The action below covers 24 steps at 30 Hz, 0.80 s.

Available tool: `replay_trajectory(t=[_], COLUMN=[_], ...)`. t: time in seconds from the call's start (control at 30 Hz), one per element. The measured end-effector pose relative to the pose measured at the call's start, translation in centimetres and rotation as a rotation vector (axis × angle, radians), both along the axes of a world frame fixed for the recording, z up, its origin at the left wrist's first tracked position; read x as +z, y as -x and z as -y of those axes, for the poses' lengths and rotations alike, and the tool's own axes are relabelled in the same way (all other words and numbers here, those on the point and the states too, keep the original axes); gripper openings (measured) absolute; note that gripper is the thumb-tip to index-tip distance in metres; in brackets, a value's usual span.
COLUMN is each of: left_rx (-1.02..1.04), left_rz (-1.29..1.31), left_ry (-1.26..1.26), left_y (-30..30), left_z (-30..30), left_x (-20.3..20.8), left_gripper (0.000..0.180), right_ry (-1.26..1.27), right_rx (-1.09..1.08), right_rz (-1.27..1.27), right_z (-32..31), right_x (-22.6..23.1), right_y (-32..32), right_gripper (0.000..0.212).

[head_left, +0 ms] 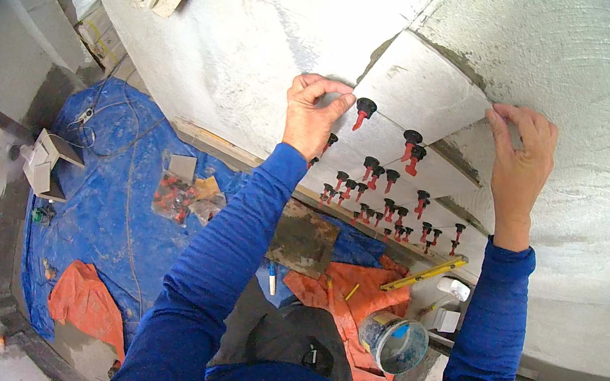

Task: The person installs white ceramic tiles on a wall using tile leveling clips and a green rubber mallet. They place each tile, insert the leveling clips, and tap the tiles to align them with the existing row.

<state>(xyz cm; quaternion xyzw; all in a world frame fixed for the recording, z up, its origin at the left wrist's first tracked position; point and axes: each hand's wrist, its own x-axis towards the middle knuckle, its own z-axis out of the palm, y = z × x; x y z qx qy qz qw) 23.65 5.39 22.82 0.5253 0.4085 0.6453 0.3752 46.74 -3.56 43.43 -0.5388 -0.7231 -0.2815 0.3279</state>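
From the head camera, the top tile (421,88) sat on the wall (268,29) between both hands. The left hand (312,114) pinched its left corner with curled fingers; the right hand (521,159) pressed on its right edge, fingers bent, perhaps gripping, though the palm hid that. The tile was pale grey, with red clips (373,174) below it. On the floor stood a bucket (394,342) on a blue sheet (105,212).

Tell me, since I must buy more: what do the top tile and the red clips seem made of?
The top tile looks like ceramic or stone with a matt pale-grey face, going by its flat surface and crisp edges. The red clips look like moulded plastic, from their bright uniform colour and black caps.
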Motion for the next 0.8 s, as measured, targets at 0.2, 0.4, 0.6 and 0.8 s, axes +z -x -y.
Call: replay_trajectory(t=[0.2,0.4,0.6,0.8], left_rx=[0.007,0.001,0.028,-0.001], left_rz=[-0.030,-0.030,-0.117,-0.042], left_ry=[0.007,0.002,-0.010,0.022], left_y=[0.06,0.13,0.38,0.22], left_z=[-0.02,-0.16,-0.02,-0.02], left_x=[-0.26,-0.28,0.00,0.20], left_gripper=[0.014,0.015,0.015,0.015], right_ry=[-0.018,-0.016,-0.010,-0.002], right_rx=[0.024,0.014,-0.011,-0.021], right_rz=[-0.012,-0.013,-0.013,-0.009], right_z=[0.01,0.08,0.06,0.11], right_x=[-0.14,-0.13,-0.28,-0.25], right_y=[0.02,-0.01,0.04,-0.02], right_gripper=[0.010,0.010,0.010,0.011])
